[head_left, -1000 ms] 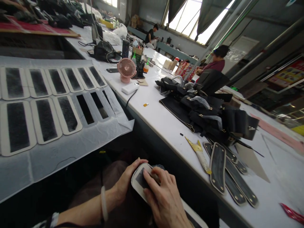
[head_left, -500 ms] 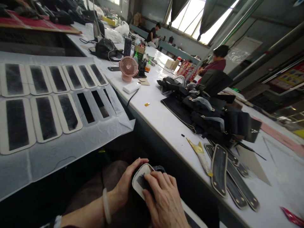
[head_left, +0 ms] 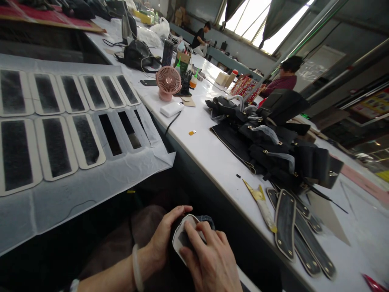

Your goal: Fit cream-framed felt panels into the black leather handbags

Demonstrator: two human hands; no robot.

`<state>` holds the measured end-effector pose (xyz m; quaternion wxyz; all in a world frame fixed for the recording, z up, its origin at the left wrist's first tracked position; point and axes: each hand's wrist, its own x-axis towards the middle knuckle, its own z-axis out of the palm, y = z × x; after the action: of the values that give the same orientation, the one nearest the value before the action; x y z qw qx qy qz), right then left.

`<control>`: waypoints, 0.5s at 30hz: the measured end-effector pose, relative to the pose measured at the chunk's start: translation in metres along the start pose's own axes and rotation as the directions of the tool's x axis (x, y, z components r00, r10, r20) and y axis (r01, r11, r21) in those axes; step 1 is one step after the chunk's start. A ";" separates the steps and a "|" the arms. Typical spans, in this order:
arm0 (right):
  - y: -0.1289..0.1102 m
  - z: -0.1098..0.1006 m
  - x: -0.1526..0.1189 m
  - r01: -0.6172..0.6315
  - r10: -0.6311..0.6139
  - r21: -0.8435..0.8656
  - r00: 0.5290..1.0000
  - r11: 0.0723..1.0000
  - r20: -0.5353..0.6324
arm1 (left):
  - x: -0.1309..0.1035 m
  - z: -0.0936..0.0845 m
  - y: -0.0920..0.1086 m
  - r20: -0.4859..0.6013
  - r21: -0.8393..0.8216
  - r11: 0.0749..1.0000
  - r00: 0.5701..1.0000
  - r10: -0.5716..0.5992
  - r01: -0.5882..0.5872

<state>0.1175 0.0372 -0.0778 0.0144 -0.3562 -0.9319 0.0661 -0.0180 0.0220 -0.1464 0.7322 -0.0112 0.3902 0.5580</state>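
Low in front of me is a cream panel [head_left: 177,242] with a rounded end and a dark middle strip. Its rim looks raised and curved. My left hand [head_left: 161,235] wraps round the far-left side of that end, thumb and fingers along the edge. From the right, my right hand [head_left: 214,257] presses its fingers onto the panel's inner face, with the thumb on the near side. Dark material [head_left: 206,220] shows just beyond the right fingers. Most of the panel's length is hidden under my right hand.
On the left, several similar cream panels [head_left: 57,146] lie in rows on a grey sheet [head_left: 18,219]. The white table [head_left: 194,150] bears a pink fan [head_left: 168,83], black bags [head_left: 267,142], a yellow-handled cutter-like tool [head_left: 261,205] and dark straps [head_left: 285,225]. Two people are farther back.
The view has shifted slightly. My right fingers have moved a little along the panel's rounded end, covering more of the dark strip. Both hands stay on the panel.
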 end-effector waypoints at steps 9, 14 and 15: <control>-0.018 -0.021 0.019 -0.238 0.214 0.210 0.968 0.948 0.133 | -0.005 0.003 0.014 0.079 0.212 0.977 0.997 -0.002 -0.014; -0.019 -0.019 0.013 -0.326 0.337 0.440 0.940 0.837 0.055 | -0.007 -0.008 0.014 0.138 0.311 0.949 0.990 0.008 -0.051; -0.019 -0.018 0.012 -0.332 0.349 0.451 0.936 0.828 0.047 | -0.007 -0.010 0.014 0.150 0.311 0.950 0.989 -0.009 -0.038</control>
<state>0.0974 0.0327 -0.0575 0.1024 -0.5045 -0.8117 0.2758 -0.0355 0.0173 -0.1430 0.7477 0.1497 0.4179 0.4938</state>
